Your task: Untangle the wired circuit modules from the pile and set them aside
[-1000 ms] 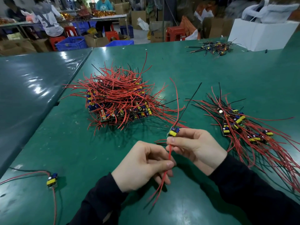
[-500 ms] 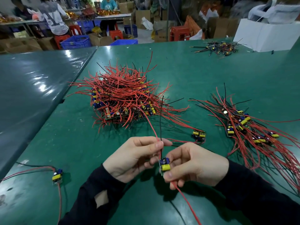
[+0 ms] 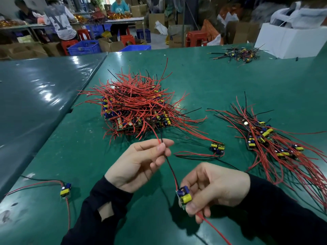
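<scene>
**Item: wired circuit module, in hand, leads part-drawn from pile**

While the right hand [image 3: 215, 190] pinches the circuit module [image 3: 184, 198] low and near the body, the left hand [image 3: 139, 163] pinches its red and black leads [image 3: 170, 167] farther out. Leads run taut, up and away, toward the tangled pile [image 3: 136, 106] on the green desk [image 3: 212, 82]. Left hand is nearer the pile. Sorted heap [image 3: 269, 138] lies to the right. Hidden: where the lead ends sit within the pile; trailing red wire [image 3: 217, 232] is cut off below.

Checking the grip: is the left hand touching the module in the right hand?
Apart. The head view shows the left hand pinching only the wires, well above the module.
</scene>
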